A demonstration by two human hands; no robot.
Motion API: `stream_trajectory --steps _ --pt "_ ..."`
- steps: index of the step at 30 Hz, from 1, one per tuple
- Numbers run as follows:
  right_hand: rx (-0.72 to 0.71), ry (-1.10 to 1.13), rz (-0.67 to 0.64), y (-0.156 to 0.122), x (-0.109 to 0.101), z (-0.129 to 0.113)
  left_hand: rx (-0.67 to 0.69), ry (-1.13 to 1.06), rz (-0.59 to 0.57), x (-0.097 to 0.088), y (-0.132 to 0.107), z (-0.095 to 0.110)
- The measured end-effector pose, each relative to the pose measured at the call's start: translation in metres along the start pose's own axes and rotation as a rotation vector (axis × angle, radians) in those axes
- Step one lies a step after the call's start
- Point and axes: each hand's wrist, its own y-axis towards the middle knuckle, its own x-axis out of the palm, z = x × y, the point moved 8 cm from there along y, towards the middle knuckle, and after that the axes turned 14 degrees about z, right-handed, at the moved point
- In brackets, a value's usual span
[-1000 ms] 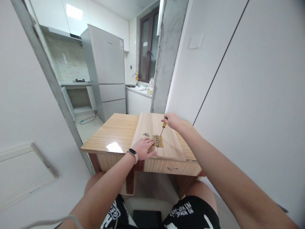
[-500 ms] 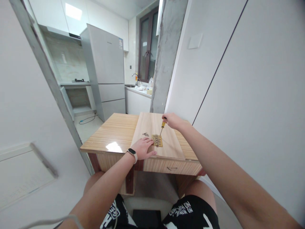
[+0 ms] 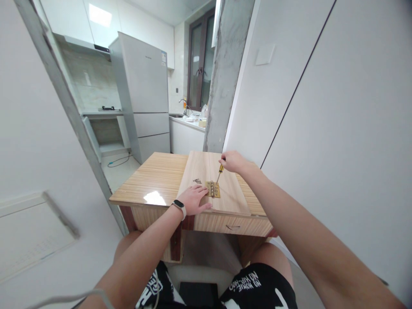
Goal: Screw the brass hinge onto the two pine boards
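Observation:
Two pale wooden boards [image 3: 231,195] lie side by side on a small striped wooden table [image 3: 154,178], joined by a brass hinge [image 3: 213,189]. My left hand [image 3: 195,200], with a dark wristband, lies flat with fingers spread on the left board, its fingertips at the hinge's left edge. My right hand [image 3: 233,162] is closed round the handle of a yellow screwdriver [image 3: 220,171], whose tip points down onto the hinge's upper right part. A few small dark bits, perhaps screws [image 3: 197,181], lie on the left board just beyond my left hand.
The table has a drawer front with a handle [image 3: 232,227] facing my knees. White wall panels [image 3: 337,128] rise close on the right and a concrete pillar [image 3: 225,73] stands behind the table. A fridge [image 3: 143,94] and kitchen counter [image 3: 186,124] are further back left.
My right hand has shifted slightly on the screwdriver handle, with the tip staying on the hinge. My left hand has stayed flat on the board.

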Motion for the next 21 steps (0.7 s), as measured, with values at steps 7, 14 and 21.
stream_trajectory --steps 7,14,21 --pt "0.048 0.046 0.064 -0.0049 0.0031 0.0021 0.001 0.001 0.002 -0.0023 0.0004 0.0006" --pt "-0.060 0.097 -0.050 -0.0040 0.0076 -0.0014 0.004 0.008 -0.009 -0.0019 0.0006 0.0008" --pt "-0.007 -0.013 -0.088 -0.0040 0.0043 0.0031 0.002 0.009 -0.004 -0.0016 0.0005 -0.0002"
